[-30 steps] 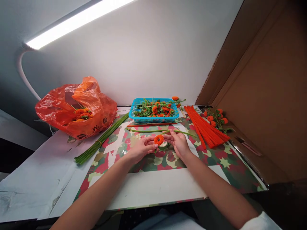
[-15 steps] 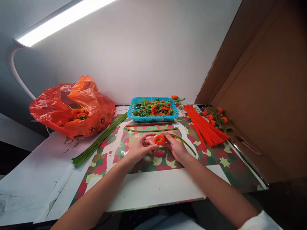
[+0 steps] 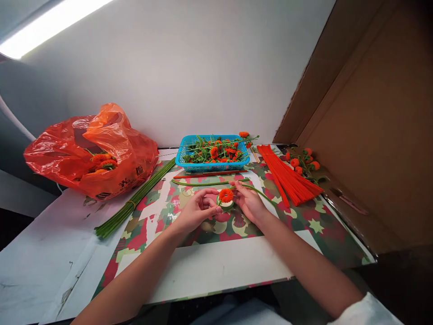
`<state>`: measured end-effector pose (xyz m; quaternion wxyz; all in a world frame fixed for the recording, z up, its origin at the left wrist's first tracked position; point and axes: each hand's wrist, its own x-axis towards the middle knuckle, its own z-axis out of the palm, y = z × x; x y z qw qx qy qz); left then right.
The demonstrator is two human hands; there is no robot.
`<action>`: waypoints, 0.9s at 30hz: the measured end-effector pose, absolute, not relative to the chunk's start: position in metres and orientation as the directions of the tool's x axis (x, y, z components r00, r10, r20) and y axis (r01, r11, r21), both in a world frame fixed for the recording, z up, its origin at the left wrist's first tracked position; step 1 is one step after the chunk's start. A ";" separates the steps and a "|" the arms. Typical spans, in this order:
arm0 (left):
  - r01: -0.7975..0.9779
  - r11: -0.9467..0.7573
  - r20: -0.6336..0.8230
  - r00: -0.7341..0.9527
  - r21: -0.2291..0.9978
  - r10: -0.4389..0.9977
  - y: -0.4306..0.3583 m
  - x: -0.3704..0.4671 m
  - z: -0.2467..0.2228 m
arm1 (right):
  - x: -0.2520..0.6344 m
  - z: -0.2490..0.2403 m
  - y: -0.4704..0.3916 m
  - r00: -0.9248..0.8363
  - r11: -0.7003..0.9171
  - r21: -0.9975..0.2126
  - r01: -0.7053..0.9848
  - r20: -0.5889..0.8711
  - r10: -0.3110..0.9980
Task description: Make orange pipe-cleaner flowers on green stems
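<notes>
Between my two hands is an orange fuzzy pipe-cleaner flower (image 3: 226, 195), its petals looped in a ring. My left hand (image 3: 199, 210) pinches at the flower's lower left, where a short bit of green shows at the thumb tip. A green pipe cleaner (image 3: 259, 192) runs through the fingers of my right hand (image 3: 249, 201), its long end sticking out to the right. Behind the flower lies a pale round thing (image 3: 230, 205), partly covered; its kind is unclear. Another green pipe cleaner (image 3: 209, 183) and a red strip (image 3: 206, 174) lie just beyond my hands.
A blue basket (image 3: 212, 167) of orange flowers and green stems stands at the back. Left are a red plastic bag (image 3: 131, 153) with flowers inside and a bundle of green pipe cleaners (image 3: 135, 201). Right lie red-orange pipe cleaners (image 3: 291, 180) and finished flowers (image 3: 297, 164) by a cardboard wall (image 3: 365, 135).
The flower ring has tilted, so its centre hole no longer faces me. The pale round thing behind it now shows. My view has shifted slightly to the right.
</notes>
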<state>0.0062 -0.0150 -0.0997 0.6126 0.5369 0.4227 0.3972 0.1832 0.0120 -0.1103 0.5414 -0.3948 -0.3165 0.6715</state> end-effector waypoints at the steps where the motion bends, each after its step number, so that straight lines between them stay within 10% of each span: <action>1: -0.040 0.098 -0.081 0.311 0.994 0.947 -0.015 0.006 -0.100 | 0.181 -0.109 0.008 -0.162 -0.242 -0.852 -0.464 -0.187 0.969; 5: -0.063 0.077 -0.054 0.305 0.995 0.951 -0.014 0.007 -0.102 | 0.173 -0.105 -0.006 -0.401 -0.331 -0.875 -0.354 -0.179 0.899; 27: 0.031 0.063 -0.070 0.380 0.998 0.922 -0.016 0.000 -0.095 | 0.182 -0.098 0.000 -0.274 -0.310 -0.893 -0.327 -0.225 0.935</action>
